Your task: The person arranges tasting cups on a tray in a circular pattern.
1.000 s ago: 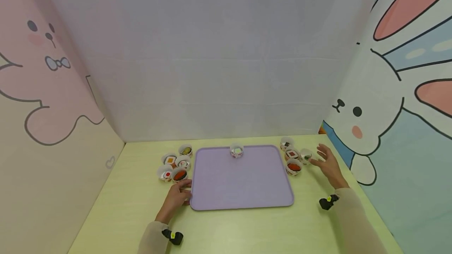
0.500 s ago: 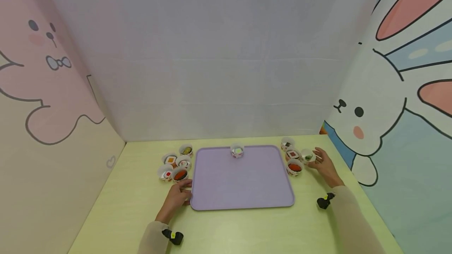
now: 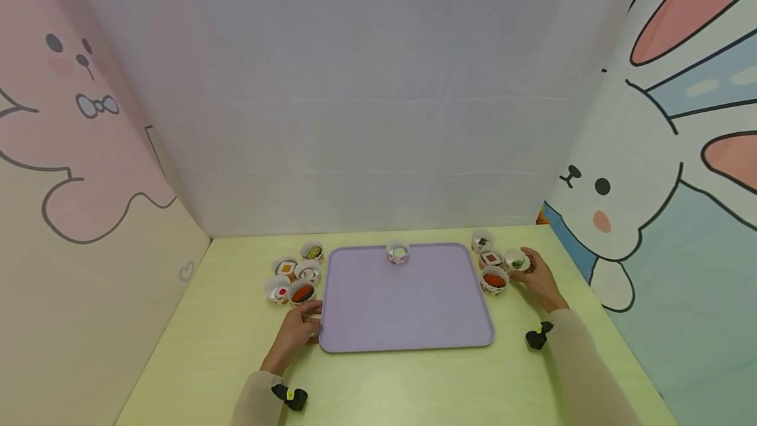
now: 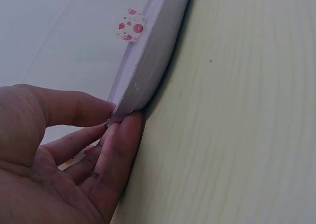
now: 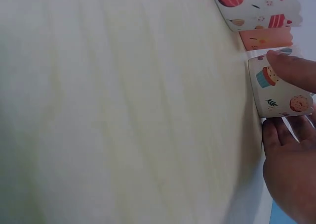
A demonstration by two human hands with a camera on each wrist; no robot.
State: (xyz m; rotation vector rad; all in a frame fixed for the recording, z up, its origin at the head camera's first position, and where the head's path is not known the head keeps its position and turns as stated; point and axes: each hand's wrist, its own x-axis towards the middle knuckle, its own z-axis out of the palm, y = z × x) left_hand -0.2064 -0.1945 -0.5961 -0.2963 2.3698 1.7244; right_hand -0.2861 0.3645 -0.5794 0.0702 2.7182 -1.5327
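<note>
My left hand (image 3: 292, 339) pinches the left edge of the lilac tray (image 3: 408, 311), thumb (image 4: 79, 108) on the rim and fingers against its outer side. On the right, my right hand (image 3: 539, 281) holds a white paper baking cup (image 3: 516, 259) with something green inside, standing on the table. The right wrist view shows the cup's cupcake print (image 5: 267, 77), the thumb (image 5: 294, 70) on one side and fingers on the other. Beside it stand paper cups with red (image 3: 493, 280), white-and-red (image 3: 490, 259) and dark (image 3: 482, 240) contents.
Another cup (image 3: 397, 253) with pale green contents sits at the tray's far edge. Left of the tray, several cups are grouped, one with red-orange and black food (image 3: 302, 293). A white cloth wall (image 3: 378, 117) rises behind the pale yellow table (image 3: 414, 386).
My right hand has come left and closed its fingers around the cup with green contents, which shows a slight shift. The left hand stays at the tray's edge.
</note>
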